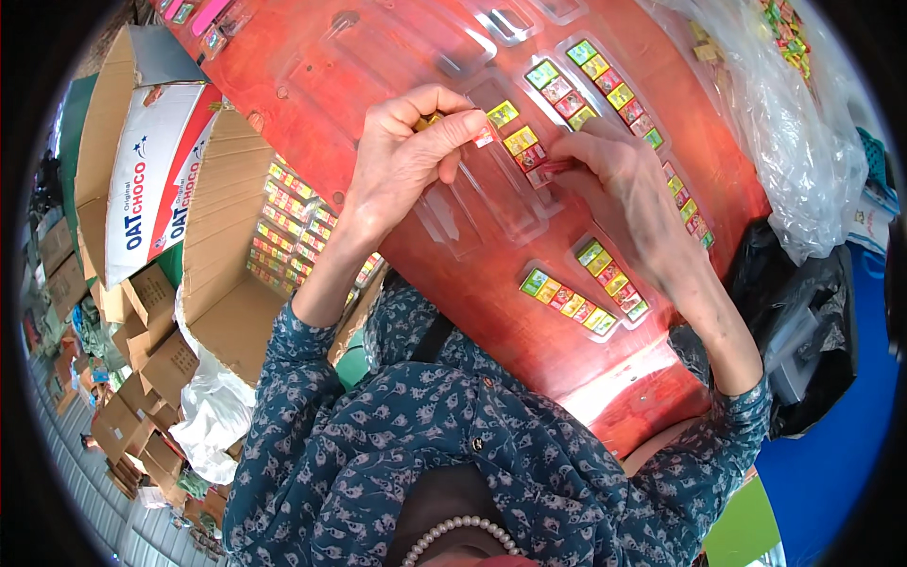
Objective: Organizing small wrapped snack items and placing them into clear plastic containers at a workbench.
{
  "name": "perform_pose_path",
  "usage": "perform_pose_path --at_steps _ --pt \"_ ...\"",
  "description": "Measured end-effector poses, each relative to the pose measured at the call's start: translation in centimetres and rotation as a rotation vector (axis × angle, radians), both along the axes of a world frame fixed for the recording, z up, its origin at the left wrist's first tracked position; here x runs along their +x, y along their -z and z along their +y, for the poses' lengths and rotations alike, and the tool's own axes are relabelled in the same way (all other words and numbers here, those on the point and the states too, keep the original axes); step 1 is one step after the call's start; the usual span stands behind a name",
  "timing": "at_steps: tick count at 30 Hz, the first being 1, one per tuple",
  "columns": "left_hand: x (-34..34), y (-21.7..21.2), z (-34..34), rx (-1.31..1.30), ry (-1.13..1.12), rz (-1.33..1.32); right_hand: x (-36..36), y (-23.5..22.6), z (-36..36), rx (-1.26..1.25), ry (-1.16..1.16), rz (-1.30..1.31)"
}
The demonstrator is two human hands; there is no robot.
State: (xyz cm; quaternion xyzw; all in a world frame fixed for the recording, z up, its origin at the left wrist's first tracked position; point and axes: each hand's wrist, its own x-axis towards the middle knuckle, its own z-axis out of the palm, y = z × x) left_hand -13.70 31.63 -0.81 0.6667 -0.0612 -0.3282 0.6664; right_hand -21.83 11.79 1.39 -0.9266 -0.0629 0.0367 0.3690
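Observation:
My left hand (411,151) is closed, with a small red-and-white wrapped piece (485,136) at its fingertips and a yellow one (429,121) behind the curled fingers. Below and right of it lies a clear plastic tray (472,194) with long slots. One slot carries a short row of small square pieces, yellow (521,141) and red. My right hand (619,175) reaches in from the right, its fingers pinched at the red piece (535,174) on the near end of that row. Its palm side is hidden.
Filled clear trays (619,94) with multicoloured rows lie beyond and nearer me (569,302) on the red table (501,340). At the left, an open cardboard box (227,198) holds several filled trays. Clear plastic bags (794,161) and a black bag (812,350) border the right edge.

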Motion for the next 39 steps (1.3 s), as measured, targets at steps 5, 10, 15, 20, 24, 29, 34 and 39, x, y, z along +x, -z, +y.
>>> perform_pose_path --at_steps 5,10,15,20,24,29,34,39 --pt "-0.3 0.3 -0.7 -0.032 0.008 -0.031 -1.0 0.2 0.2 0.048 0.074 0.047" --pt "-0.5 0.2 -0.8 -0.031 -0.001 -0.028 -1.3 0.7 -0.1 0.048 -0.036 0.069" --pt "-0.3 0.4 -0.7 -0.008 -0.004 -0.048 -1.5 1.0 -0.3 0.017 -0.059 0.073" --pt "-0.3 0.6 -0.8 0.001 0.012 -0.054 -1.5 0.8 -0.2 0.038 -0.040 0.092" --pt "-0.2 0.8 -0.9 -0.014 0.031 -0.072 -1.5 0.9 -0.2 -0.015 -0.026 0.037" --pt "-0.2 0.7 -1.3 0.003 0.027 -0.067 -1.4 1.3 -0.4 0.001 -0.013 -0.017" --pt "-0.2 0.5 -1.6 0.032 0.032 -0.062 -1.3 1.1 -0.1 0.022 -0.023 0.018" --pt "-0.3 0.7 -1.7 0.011 0.022 -0.108 -1.1 1.6 0.3 -0.044 0.023 0.040"
